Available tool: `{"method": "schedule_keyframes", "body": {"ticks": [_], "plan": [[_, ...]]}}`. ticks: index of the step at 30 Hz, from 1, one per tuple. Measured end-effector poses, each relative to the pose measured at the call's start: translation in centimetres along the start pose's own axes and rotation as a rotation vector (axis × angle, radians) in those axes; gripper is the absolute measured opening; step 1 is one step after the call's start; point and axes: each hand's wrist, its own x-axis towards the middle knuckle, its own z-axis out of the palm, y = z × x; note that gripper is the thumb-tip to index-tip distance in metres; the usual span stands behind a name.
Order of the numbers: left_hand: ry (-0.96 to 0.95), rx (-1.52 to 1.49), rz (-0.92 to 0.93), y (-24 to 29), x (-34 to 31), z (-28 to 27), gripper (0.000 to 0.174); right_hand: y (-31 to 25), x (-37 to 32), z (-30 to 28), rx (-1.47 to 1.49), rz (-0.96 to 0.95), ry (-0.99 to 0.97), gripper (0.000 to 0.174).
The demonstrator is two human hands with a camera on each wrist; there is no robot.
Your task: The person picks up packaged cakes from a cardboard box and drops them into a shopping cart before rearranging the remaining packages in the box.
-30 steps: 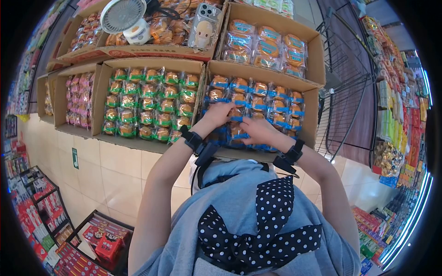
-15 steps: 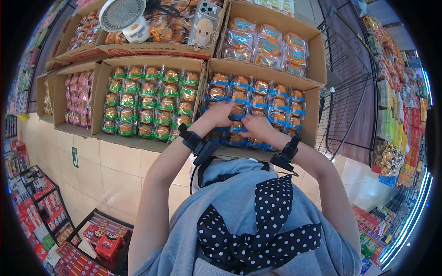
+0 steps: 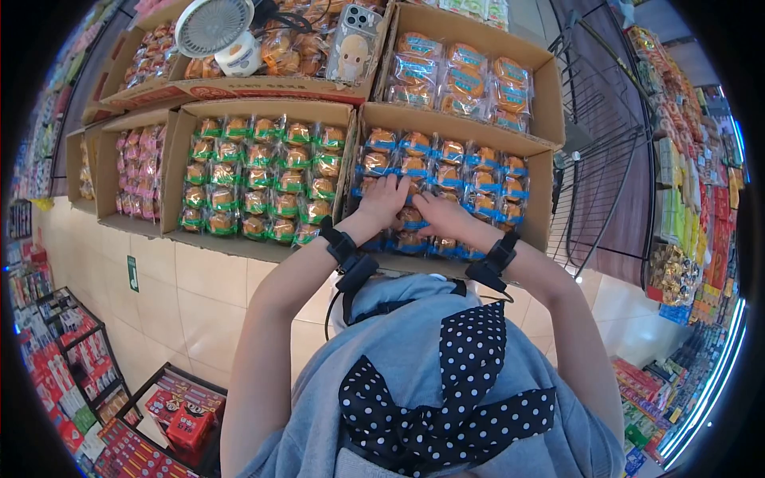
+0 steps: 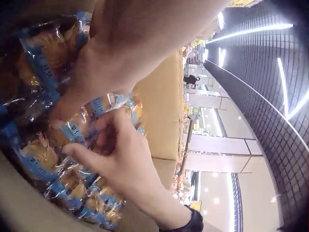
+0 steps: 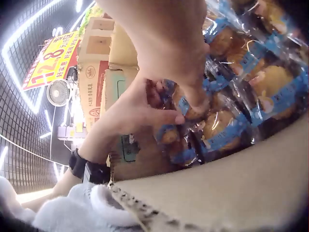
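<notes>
Both hands work among round pastries in clear wrappers with blue bands (image 3: 448, 175), standing in rows in a cardboard box (image 3: 538, 187). My left hand (image 3: 384, 203) rests on the packs left of the middle, fingers spread forward, its thumb (image 5: 169, 117) stretched towards the other hand. Close on its right, my right hand (image 3: 448, 219) has curled fingers and its thumb at a blue-banded wrapped pastry (image 4: 75, 129). That pack lies between the two hands' fingertips, partly hidden by them. Each wrist bears a black strap with a camera.
Left of this box stands another box of green-banded wrapped pastries (image 3: 255, 179), then pink packs (image 3: 139, 171). Behind are larger wrapped pastries (image 3: 464, 80), a phone (image 3: 351, 48) and a small fan (image 3: 215, 32). A wire cart (image 3: 598, 175) stands at the right.
The left hand has shifted slightly left, and its fingers have spread forward over the packs. The right hand stays almost in place beside it.
</notes>
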Motion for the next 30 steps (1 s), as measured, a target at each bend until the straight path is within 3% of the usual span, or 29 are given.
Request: {"method": "schedule_keyframes", "body": {"ticks": [3,6,9,12,15,18,21,25,30], "plan": [[0.0,0.008,0.0,0.2,-0.2,-0.3,0.088,0.2,-0.6,-0.7,0.178,0.032,0.017,0.043],[0.002,-0.006,-0.001,0.2,-0.3,-0.3,0.088,0.1,-0.8,-0.7,0.183,-0.012,-0.239,0.038],[-0.012,-0.008,0.009,0.4,-0.1,-0.6,0.085,-0.1,-0.5,0.7,0.206,0.092,-0.224,0.031],[-0.003,0.032,0.042,0.6,-0.6,-1.4,0.077,0.1,-0.7,-0.2,0.244,0.026,-0.245,0.028],[0.057,0.094,0.07,0.8,-1.5,-2.7,0.066,0.3,-2.4,-2.6,0.274,-0.043,-0.115,0.027],[0.053,-0.01,0.052,0.7,-2.2,-4.0,0.05,0.2,-5.0,-5.4,0.411,0.1,0.114,0.025],[0.064,-0.129,0.017,1.1,-3.7,-4.8,0.032,0.6,-8.0,-6.8,0.512,0.367,0.33,0.026],[0.059,-0.149,0.047,2.1,-3.0,-4.0,0.022,1.6,-11.8,-5.6,0.325,0.276,0.578,0.023],[0.05,-0.155,0.201,6.7,-1.1,-3.4,0.018,1.3,-16.3,-4.6,0.466,0.435,0.707,0.02]]}}
